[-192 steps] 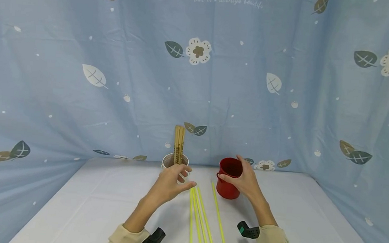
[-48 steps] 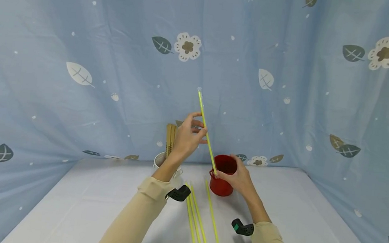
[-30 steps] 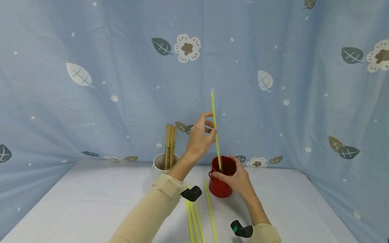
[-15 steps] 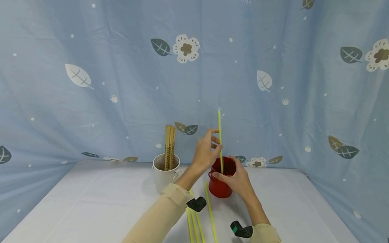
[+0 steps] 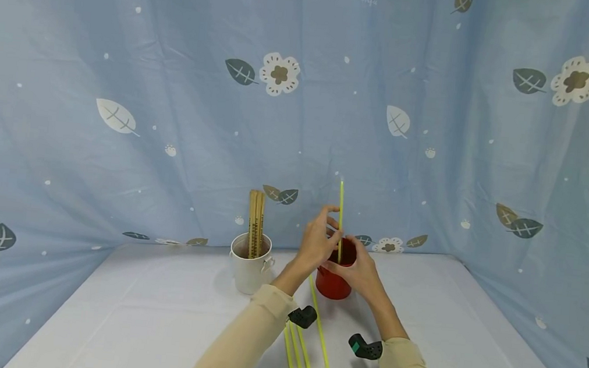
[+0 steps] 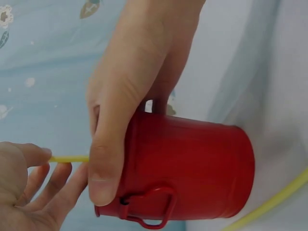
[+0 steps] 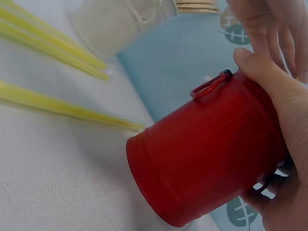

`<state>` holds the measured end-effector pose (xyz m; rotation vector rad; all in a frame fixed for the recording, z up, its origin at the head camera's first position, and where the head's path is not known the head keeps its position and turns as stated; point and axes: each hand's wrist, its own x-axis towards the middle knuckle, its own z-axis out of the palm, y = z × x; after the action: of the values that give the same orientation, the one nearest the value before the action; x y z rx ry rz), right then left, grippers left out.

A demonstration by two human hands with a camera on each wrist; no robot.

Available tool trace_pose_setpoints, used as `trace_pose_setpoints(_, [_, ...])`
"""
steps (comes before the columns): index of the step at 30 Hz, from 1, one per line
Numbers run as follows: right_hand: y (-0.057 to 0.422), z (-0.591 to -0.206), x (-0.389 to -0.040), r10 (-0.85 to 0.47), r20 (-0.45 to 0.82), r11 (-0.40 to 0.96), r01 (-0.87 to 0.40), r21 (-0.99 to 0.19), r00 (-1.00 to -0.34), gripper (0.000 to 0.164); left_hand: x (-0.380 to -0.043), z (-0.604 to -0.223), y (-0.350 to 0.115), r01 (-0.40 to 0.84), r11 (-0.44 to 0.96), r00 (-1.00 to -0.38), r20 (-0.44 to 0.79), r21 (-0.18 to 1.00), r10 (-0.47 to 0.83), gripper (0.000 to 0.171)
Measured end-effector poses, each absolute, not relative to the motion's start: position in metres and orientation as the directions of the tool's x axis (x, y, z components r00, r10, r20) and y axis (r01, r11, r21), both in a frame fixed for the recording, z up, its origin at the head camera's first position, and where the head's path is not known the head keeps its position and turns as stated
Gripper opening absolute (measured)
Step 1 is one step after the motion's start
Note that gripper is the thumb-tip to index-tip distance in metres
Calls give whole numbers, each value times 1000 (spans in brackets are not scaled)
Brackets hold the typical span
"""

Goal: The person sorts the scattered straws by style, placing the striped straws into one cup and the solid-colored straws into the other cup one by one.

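Yellow stick (image 5: 342,203) pinched upright by left hand (image 5: 316,241), lower end held inside red bucket (image 5: 333,287). Bucket gripped at rim by right hand (image 5: 364,273). More yellow sticks (image 5: 323,345) laid on table (image 5: 146,311); wooden sticks (image 5: 256,216) stood in white bucket (image 5: 248,276).

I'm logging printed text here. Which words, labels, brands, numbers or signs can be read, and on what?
"but it's always beautifu", on the curtain, upper middle.
"and sorrows", curtain, line above; words before it cropped.
Curtain, top left: lettering cropped and blurred.
Wooden sticks: dark print, too small to read.
Red bucket, yellow sticks: no text visible.
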<state>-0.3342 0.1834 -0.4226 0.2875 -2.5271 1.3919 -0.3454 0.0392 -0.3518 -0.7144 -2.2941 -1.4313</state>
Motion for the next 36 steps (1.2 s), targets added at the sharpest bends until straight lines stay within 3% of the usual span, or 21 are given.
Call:
trace_pose_setpoints(10, [184,-424,-334,-72,313,513,-304,-803,-947,89,-348,-358,42,540,385,-842,484,749,238,51])
trace_pose_setpoints(36, [182,-426,-336,-39,291,519,-268,-812,-956,100,-351,-346,28,552,354,-834,506,755,221,51])
